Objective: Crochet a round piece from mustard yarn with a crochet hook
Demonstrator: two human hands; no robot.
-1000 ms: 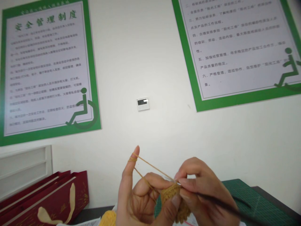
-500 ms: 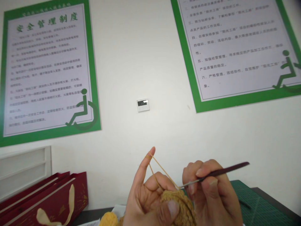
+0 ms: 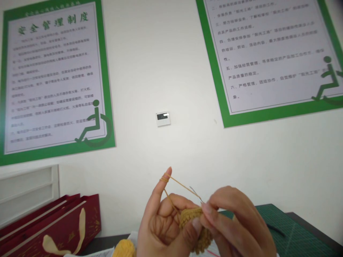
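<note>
My left hand (image 3: 166, 228) pinches a mustard-yellow crocheted piece (image 3: 194, 225) between thumb and fingers. Its forefinger points up with the yellow yarn strand (image 3: 179, 184) looped around the tip. My right hand (image 3: 237, 225) grips a thin crochet hook (image 3: 197, 194); only its metal tip shows, poking up beside the taut strand just above the piece. The hook's handle is hidden behind my fingers. A ball of yellow yarn (image 3: 124, 248) sits at the bottom edge, left of my left hand.
A green cutting mat (image 3: 294, 228) lies on the dark table at the right. Dark red gift bags (image 3: 53, 228) stand at the left against the white wall. Two green-framed posters (image 3: 53, 78) and a small thermostat (image 3: 163, 119) hang on the wall.
My right hand has turned the hook: its dark handle, which pointed up to the right half a second ago, is now hidden, and the tip points up by the strand.
</note>
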